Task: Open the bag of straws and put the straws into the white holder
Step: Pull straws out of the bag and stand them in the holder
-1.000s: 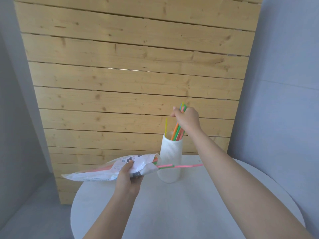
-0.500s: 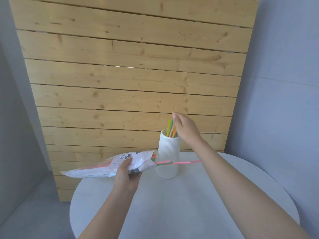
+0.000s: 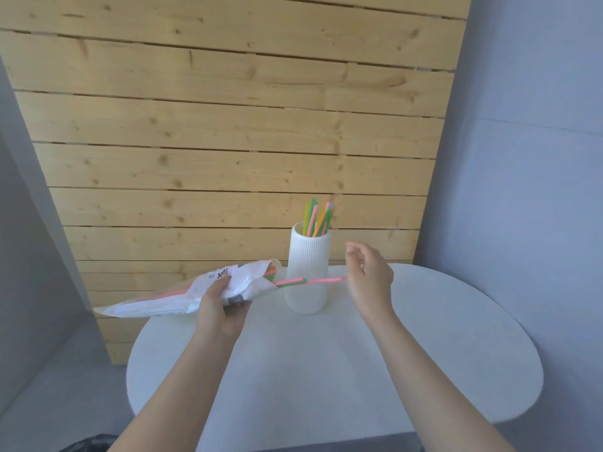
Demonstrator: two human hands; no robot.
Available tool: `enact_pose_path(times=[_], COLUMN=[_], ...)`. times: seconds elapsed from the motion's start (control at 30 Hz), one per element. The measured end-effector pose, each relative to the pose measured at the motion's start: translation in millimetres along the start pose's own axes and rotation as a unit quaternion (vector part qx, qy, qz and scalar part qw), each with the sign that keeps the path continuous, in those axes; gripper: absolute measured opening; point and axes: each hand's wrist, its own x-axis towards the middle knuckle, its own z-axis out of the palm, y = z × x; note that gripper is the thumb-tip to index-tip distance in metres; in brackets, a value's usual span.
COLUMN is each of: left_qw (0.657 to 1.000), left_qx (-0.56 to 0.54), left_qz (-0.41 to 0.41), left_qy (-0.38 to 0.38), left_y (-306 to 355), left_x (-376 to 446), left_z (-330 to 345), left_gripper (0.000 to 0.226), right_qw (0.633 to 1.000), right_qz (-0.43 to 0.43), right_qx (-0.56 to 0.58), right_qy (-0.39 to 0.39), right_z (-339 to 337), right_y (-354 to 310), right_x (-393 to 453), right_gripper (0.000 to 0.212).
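Note:
A white ribbed holder point(image 3: 307, 272) stands upright on the round white table point(image 3: 359, 370), with several coloured straws point(image 3: 318, 216) sticking out of its top. My left hand point(image 3: 220, 308) grips a white plastic bag of straws point(image 3: 182, 293), held level above the table's left edge, its open mouth facing the holder. A pink straw and a green one point(image 3: 308, 281) poke out of the bag, crossing in front of the holder. My right hand point(image 3: 370, 277) hovers right of the holder, fingers apart and empty, its fingertips close to the pink straw's end.
A wall of pale wooden planks point(image 3: 228, 141) rises directly behind the table. Grey walls point(image 3: 528, 158) flank it on both sides. The table's surface in front of the holder is bare white.
My right hand has let go of a bunch of straws into the holder, then dropped down and to the right, beside the holder. The bag stays in my left hand.

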Motion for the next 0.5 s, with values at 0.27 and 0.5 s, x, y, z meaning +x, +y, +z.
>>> enact_pose_path(times=[0.27, 0.5], left_qw=[0.999, 0.997], left_qx=[0.033, 0.060], left_qz=[0.004, 0.026], left_qy=[-0.024, -0.038], left_y=[-11.1, -10.8], left_x=[-9.4, -10.4], left_z=[7.1, 9.3], left_gripper=[0.008, 0.010], right_qw=[0.961, 0.944], right_qz=[0.122, 0.129], right_qx=[0.142, 0.219], right_qy=[-0.202, -0.211], right_z=[16.6, 24.0], right_y=[-4.8, -3.6], right_x=[-18.0, -30.2], right_gripper=[0.036, 0.038])
